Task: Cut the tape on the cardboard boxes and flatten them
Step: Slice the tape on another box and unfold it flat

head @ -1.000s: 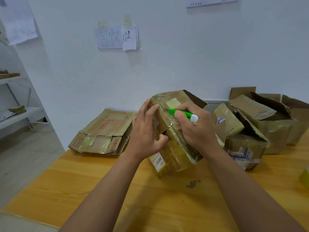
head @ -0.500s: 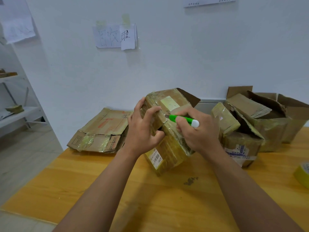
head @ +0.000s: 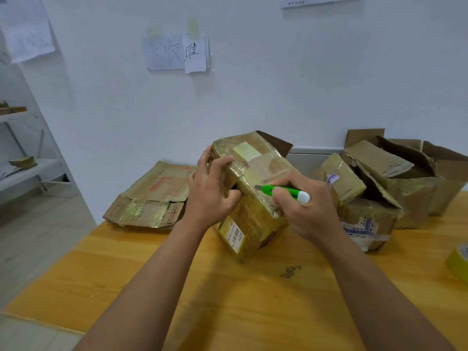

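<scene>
A taped cardboard box [head: 255,198] stands tilted on the wooden table [head: 202,287], one flap open at its far end. My left hand [head: 211,191] grips the box's left upper edge, fingers curled over it. My right hand [head: 301,206] holds a green and white utility knife [head: 283,191], its blade tip resting on the taped top face of the box.
A flattened box [head: 152,198] lies at the table's back left corner. Several opened and taped boxes [head: 379,188] crowd the back right. A yellow tape roll [head: 459,262] sits at the right edge. A white shelf [head: 22,171] stands left, off the table.
The knife blade has slid along the box's top towards me. The box has tipped and turned a little under my left hand.
</scene>
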Action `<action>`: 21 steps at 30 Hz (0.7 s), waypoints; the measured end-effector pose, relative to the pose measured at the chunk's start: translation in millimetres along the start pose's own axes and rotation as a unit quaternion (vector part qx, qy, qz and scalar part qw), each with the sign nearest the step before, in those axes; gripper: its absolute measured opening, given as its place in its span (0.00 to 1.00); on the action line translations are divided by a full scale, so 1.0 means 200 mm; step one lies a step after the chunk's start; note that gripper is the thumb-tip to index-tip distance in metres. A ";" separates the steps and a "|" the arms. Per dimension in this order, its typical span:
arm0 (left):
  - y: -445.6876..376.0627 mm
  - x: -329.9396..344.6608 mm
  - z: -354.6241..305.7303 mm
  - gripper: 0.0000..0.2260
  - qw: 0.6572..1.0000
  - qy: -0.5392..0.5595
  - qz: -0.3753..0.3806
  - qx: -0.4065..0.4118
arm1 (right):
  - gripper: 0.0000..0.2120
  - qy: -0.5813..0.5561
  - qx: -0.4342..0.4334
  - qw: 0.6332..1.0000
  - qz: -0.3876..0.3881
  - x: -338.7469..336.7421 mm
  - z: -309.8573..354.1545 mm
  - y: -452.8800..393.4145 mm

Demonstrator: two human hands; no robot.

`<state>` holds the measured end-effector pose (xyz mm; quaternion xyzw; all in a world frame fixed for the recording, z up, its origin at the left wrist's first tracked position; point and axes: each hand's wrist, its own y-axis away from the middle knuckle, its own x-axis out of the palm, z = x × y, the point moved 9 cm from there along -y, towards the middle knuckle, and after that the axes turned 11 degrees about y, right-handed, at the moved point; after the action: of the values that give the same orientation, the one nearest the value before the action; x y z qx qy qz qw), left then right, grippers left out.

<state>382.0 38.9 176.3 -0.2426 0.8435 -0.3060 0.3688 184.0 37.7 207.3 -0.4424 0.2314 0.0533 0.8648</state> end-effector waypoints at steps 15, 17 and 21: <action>0.15 0.08 -0.06 0.30 0.998 0.039 0.006 0.050 | 0.11 0.058 0.006 0.995 0.085 0.13 0.06 -0.16; 0.14 0.08 -0.05 0.33 0.998 0.036 0.018 0.047 | 0.12 0.057 0.016 0.994 0.091 0.13 0.05 -0.18; 0.13 0.09 -0.05 0.41 0.998 0.022 0.042 0.036 | 0.12 0.069 0.013 0.994 0.089 0.12 0.04 -0.18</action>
<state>359.0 48.5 155.1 -0.1869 0.8492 -0.3256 0.3715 219.6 19.9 227.9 -0.4117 0.3292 0.0964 0.8443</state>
